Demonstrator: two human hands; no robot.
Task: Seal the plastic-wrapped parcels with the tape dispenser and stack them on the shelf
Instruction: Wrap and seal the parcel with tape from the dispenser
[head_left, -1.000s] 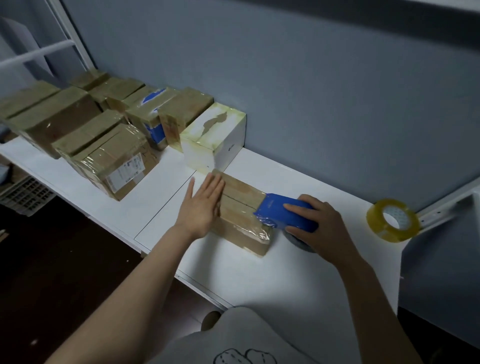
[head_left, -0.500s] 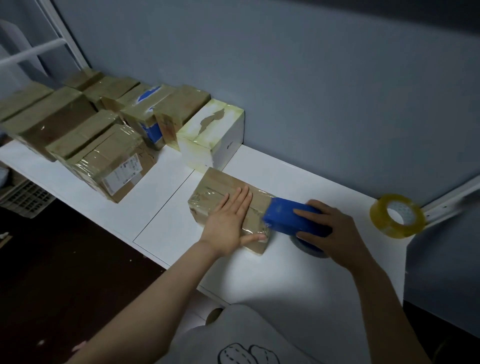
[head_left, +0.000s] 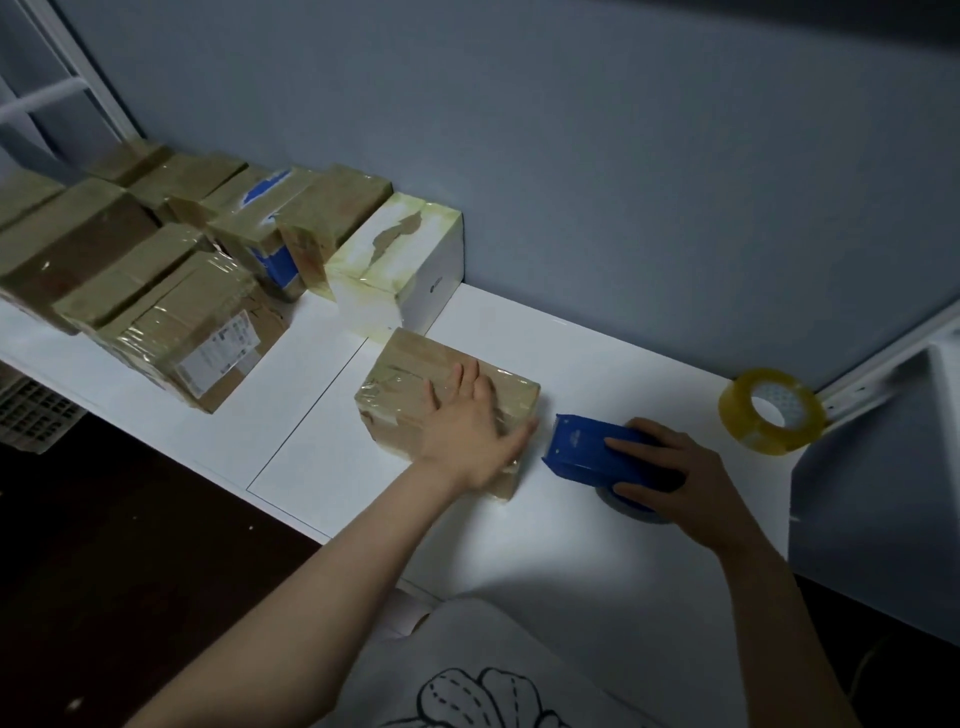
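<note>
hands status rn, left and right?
Left hand: open, pressed flat on top of the parcel.
Right hand: closed, holding the blue tape dispenser.

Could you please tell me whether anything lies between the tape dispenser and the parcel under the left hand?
Nothing visible does. Only a strip of bare white tabletop separates the tape dispenser, gripped by the right hand, from the parcel; the spare tape roll lies farther right.
</note>
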